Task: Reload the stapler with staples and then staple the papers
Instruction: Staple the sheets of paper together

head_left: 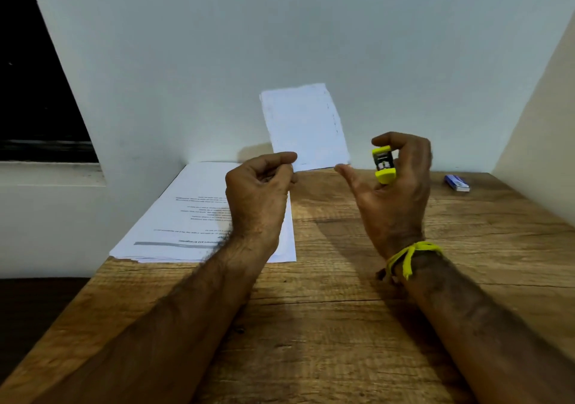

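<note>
Your right hand (395, 192) holds the small yellow stapler (384, 164) upright above the table (342, 326), pinched between the curled fingers on its top end and the palm side below, thumb standing free to the left. Your left hand (258, 198) is closed, thumb against forefinger, as if pinching something fine; whether a strip of staples is in it cannot be told. The stack of papers (186, 217) lies flat at the table's left rear, partly under your left wrist. One loose sheet (305, 123) leans against the wall behind. A small blue box (456, 182), probably the staples, sits well apart at the right rear.

Assessment: the stapler looks light, rigid, smooth plastic, so it may slip or twist when opened. Grip it by the long sides and leave the top free to lift. Staple strips are brittle; hold one by its sides, never bending it. The papers are limp; square the stack and pinch near one corner.
</note>
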